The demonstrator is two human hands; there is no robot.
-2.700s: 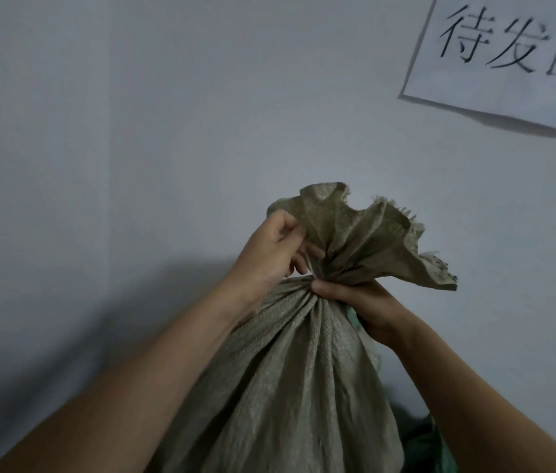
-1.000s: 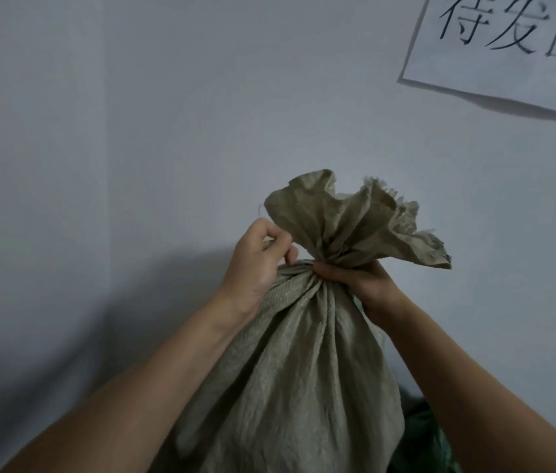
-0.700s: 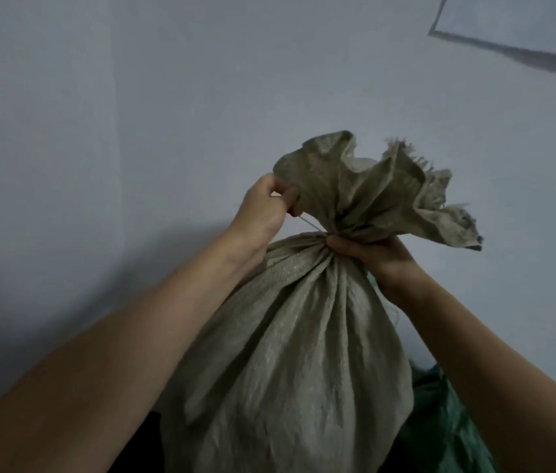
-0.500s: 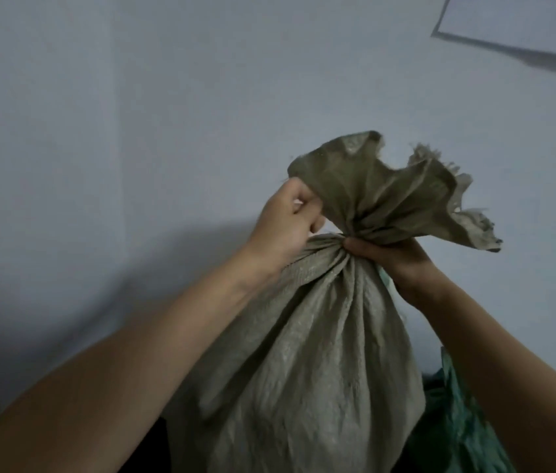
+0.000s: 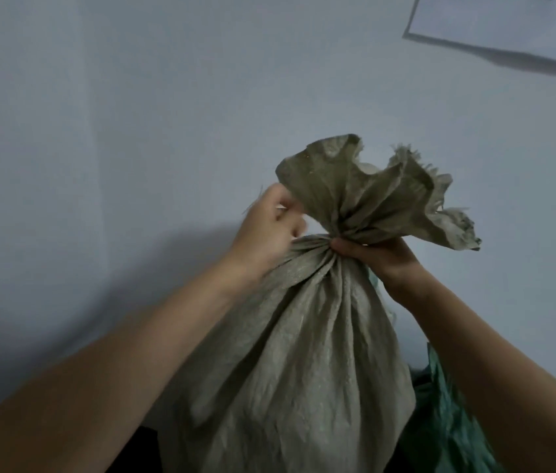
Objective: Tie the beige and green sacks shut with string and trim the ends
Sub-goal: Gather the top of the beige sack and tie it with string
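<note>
- While the left hand (image 5: 269,230) sits just beside the gathered neck, its curled fingers pinch a pale string (image 5: 281,207)
- beige sack (image 5: 303,370) upright before the wall (image 5: 99,114), mouth flared
- right hand (image 5: 379,257) grips the neck, fingers wrapped round it
- green sack (image 5: 440,425) low behind; paper sheet (image 5: 508,25) on the wall above

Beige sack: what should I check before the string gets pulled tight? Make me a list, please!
1. Neck bunched shut: ok, right hand grips the beige sack at its neck.
2. String held: ok, left hand pinches a thin string.
3. String round neck: cannot tell, folds hide it.
4. Knot made: cannot tell, none shows.
5. Green sack tied: cannot tell, only its edge shows.
</note>
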